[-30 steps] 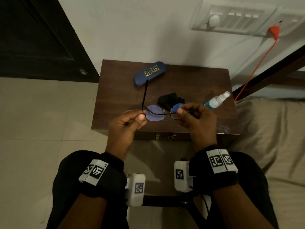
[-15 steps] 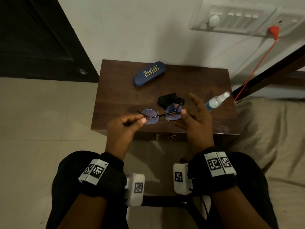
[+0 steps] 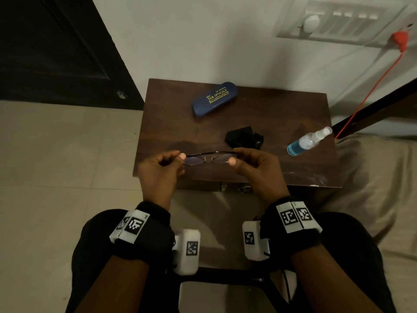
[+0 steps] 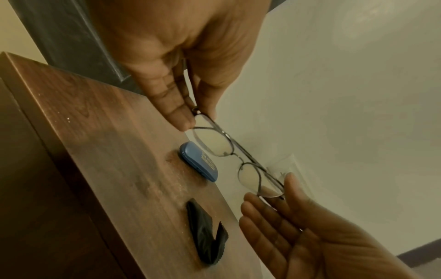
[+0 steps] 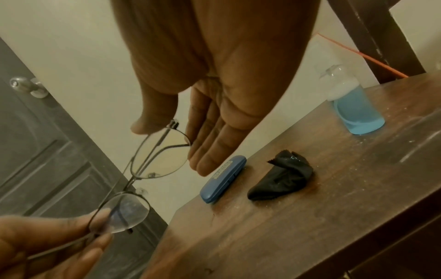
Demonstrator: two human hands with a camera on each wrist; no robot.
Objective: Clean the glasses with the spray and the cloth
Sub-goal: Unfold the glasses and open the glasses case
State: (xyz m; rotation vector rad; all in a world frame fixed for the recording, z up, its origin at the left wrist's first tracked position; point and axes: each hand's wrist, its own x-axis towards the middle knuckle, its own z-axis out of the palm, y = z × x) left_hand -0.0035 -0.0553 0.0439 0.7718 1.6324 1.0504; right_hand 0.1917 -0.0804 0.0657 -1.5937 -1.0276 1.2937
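Thin metal-framed glasses (image 3: 208,158) hang level just above the near part of the wooden table (image 3: 171,132), their temples folded behind the lenses. My left hand (image 3: 180,155) pinches the left end of the frame between thumb and forefinger (image 4: 181,117). My right hand (image 3: 234,157) pinches the right end, thumb on the hinge and fingers (image 5: 205,149) against the lens rim. The black cloth (image 3: 244,140) lies crumpled on the table just beyond the glasses. The spray bottle (image 3: 306,142) with blue liquid lies on its side at the table's right edge.
A blue glasses case (image 3: 214,99) lies at the back of the table near the wall. A dark door (image 3: 56,53) stands to the left. An orange cable (image 3: 372,86) runs down the wall at right, beside a bed (image 3: 372,177).
The raised left temple has been folded in. My right hand, open half a second ago, has taken the right end again. The glasses now lie flatter and lower between both hands.
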